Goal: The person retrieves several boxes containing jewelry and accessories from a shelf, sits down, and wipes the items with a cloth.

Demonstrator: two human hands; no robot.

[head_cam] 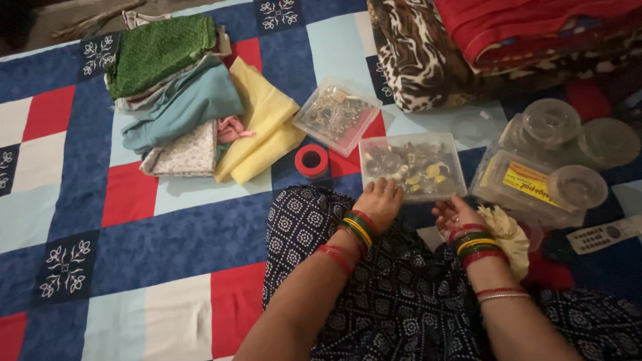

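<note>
In the head view, just right of the frame's centre, the left hand [380, 199] lies palm down with its fingers together, the fingertips touching the near left edge of a clear plastic box [412, 166] filled with small dark and yellow pieces. The right hand [455, 212] sits just right of it at the box's near right corner, palm turned up and fingers loosely curled; it pinches nothing that can be made out. Both wrists carry stacks of red, green and yellow bangles [356, 232]. Beside the right wrist lies a cream fabric scrunchie [508, 235].

Above and left of the box, a second clear box of trinkets [336, 115] lies tilted, and a red tape roll [311, 161] stands between the two, near the left one. In the upper left of the frame a pile of folded cloths [194, 100] in green, teal, yellow and print rests on the patchwork bedspread [134, 220]. At the right edge sit clear round containers [551, 122] and a grey remote [604, 234]. A leopard-print blanket [414, 53] fills the upper right.
</note>
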